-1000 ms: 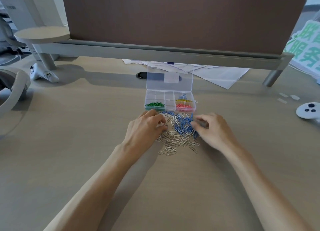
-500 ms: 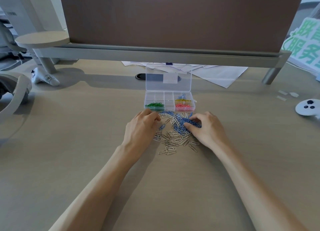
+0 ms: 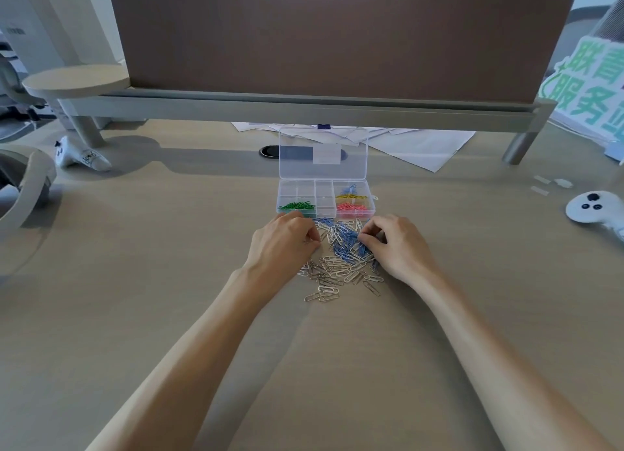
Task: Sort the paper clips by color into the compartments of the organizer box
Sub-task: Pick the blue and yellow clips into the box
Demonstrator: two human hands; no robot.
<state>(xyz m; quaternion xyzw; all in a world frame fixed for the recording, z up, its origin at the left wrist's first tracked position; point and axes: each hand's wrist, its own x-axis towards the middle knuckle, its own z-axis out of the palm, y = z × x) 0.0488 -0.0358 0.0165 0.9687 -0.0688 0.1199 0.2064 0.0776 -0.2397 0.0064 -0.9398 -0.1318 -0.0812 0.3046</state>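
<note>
A clear organizer box (image 3: 325, 203) stands open on the desk, its lid (image 3: 322, 153) upright. Green clips (image 3: 297, 207) fill its front-left compartment. On the right lie blue clips (image 3: 351, 190), yellow clips (image 3: 351, 197) and pink clips (image 3: 353, 207). Just in front of the box is a loose pile: blue paper clips (image 3: 344, 243) above, silver paper clips (image 3: 337, 275) below. My left hand (image 3: 283, 244) curls its fingers on clips at the pile's left edge. My right hand (image 3: 395, 244) pinches blue clips at the pile's right edge.
A brown divider panel on a grey rail (image 3: 304, 108) crosses the back of the desk, with loose papers (image 3: 415, 143) under it. A white controller (image 3: 591, 207) lies at the right, another (image 3: 81, 155) at the left, and a headset (image 3: 23, 180) at the far left.
My right hand slid left onto the blue clips and curled its fingers on them. My left hand stayed at the pile's left edge, fingers curling tighter.
</note>
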